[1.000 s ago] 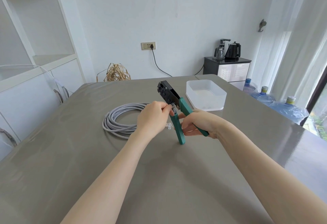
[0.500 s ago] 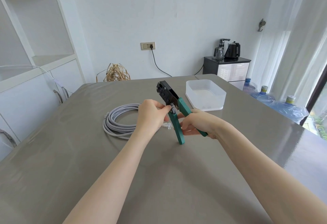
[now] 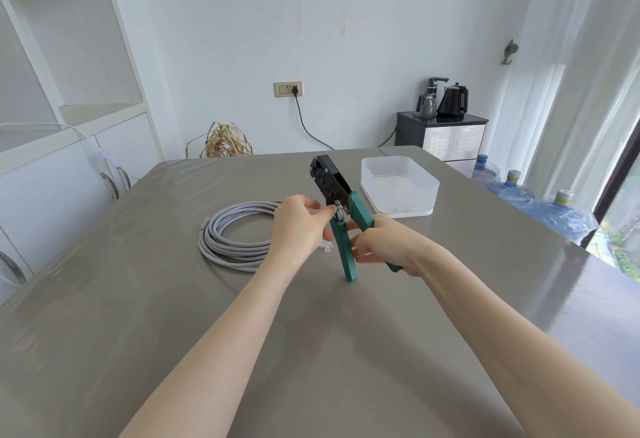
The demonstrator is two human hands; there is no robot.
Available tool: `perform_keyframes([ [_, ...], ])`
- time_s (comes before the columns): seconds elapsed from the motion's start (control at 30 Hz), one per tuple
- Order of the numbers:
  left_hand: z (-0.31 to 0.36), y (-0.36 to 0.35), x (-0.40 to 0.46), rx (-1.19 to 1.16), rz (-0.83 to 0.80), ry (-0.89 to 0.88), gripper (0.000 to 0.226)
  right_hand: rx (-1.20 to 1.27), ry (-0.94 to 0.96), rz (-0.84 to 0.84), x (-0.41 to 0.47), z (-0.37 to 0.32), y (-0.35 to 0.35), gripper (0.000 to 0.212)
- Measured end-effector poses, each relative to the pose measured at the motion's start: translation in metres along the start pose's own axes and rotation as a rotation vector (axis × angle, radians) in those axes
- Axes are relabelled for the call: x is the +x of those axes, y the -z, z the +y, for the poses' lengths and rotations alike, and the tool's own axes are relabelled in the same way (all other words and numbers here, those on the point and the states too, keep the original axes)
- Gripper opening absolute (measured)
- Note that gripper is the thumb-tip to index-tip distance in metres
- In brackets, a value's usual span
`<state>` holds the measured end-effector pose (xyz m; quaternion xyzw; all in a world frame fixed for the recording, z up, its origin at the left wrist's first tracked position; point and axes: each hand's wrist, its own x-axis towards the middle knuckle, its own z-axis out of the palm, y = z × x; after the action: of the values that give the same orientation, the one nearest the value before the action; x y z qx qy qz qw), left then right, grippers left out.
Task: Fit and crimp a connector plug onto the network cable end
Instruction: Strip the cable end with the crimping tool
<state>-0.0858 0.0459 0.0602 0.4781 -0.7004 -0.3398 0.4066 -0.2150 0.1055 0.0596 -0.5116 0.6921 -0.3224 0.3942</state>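
On the grey table (image 3: 173, 316), a coiled cable (image 3: 235, 240) lay leftmost. Its end ran to the left hand (image 3: 298, 226), pinched at the tool's throat. Clear plugs (image 3: 326, 246) lay below. The right hand (image 3: 384, 247) gripped the spread green handles of the crimping tool (image 3: 332, 191). Squeezing now, with no plug visibly fitted, risked nicking the wires. A white tray (image 3: 401, 202) stood rightmost.

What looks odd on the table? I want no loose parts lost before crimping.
One thing: a clear connector plug lies loose on the table, just below the left hand, beside the crimping tool. Nothing else stands out.
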Motion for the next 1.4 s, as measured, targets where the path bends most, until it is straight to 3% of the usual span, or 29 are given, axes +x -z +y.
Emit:
perform_keyframes([
  [0.27, 0.000, 0.003, -0.002, -0.048, -0.102, 0.058, 0.018, 0.046, 0.076, 0.010, -0.006, 0.001, -0.002, 0.023],
  [0.4, -0.001, 0.002, -0.002, -0.054, -0.084, 0.031, 0.015, 0.045, 0.087, -0.022, -0.005, 0.001, -0.002, 0.040],
  [0.83, -0.001, 0.003, -0.003, -0.022, -0.034, 0.007, 0.016, 0.121, -0.040, -0.021, 0.006, -0.005, 0.000, 0.030],
  [1.1, 0.002, -0.002, -0.005, 0.070, 0.052, -0.025, 0.019, 0.083, -0.024, 0.003, 0.010, -0.002, -0.005, 0.045],
  [1.27, 0.004, -0.004, -0.007, 0.095, 0.069, -0.038, 0.019, 0.060, 0.019, 0.047, 0.014, 0.003, -0.009, 0.033],
  [1.4, 0.004, -0.003, -0.005, 0.096, 0.058, -0.039, 0.020, 0.048, 0.043, 0.124, 0.019, 0.008, -0.016, 0.046],
])
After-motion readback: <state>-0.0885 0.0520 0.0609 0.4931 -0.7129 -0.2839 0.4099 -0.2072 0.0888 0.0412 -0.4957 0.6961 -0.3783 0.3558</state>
